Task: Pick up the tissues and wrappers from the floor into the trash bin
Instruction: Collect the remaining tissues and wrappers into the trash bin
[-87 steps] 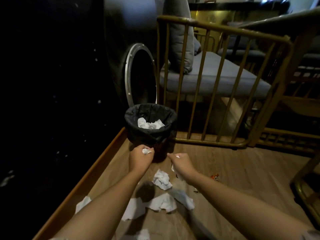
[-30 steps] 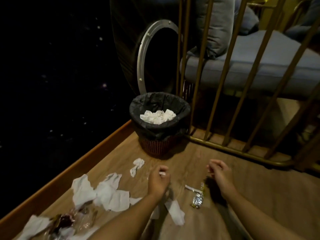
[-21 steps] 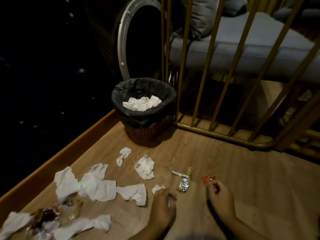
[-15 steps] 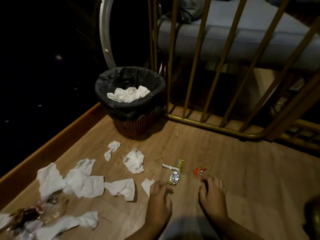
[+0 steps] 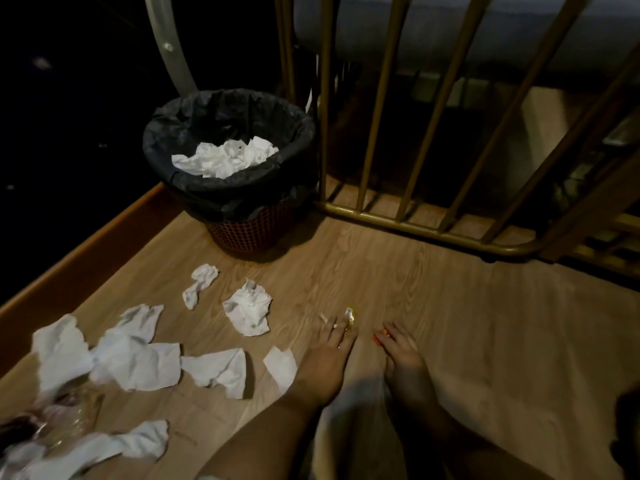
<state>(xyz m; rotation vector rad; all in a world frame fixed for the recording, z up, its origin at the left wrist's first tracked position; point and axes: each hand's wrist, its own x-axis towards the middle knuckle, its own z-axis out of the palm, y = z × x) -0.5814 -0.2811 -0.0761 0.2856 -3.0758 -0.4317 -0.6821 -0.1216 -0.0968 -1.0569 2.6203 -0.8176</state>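
White crumpled tissues (image 5: 138, 362) litter the wooden floor (image 5: 485, 341) along its left edge. Beyond them the lined trash bin (image 5: 242, 202) stands in the far corner, tissues inside. My left hand (image 5: 325, 362) lies flat, fingers spread over a yellow wrapper (image 5: 349, 315), holding nothing yet. My right hand (image 5: 403, 355) curls loosely, fingertips touching an orange wrapper (image 5: 378, 336), probably to pinch it.

White tissues (image 5: 246, 310), black-lined red lattice bin (image 5: 252, 230), orange wrapper (image 5: 380, 336)

Dim rm, wood floor (image 5: 450, 334), gold railing (image 5: 377, 109)
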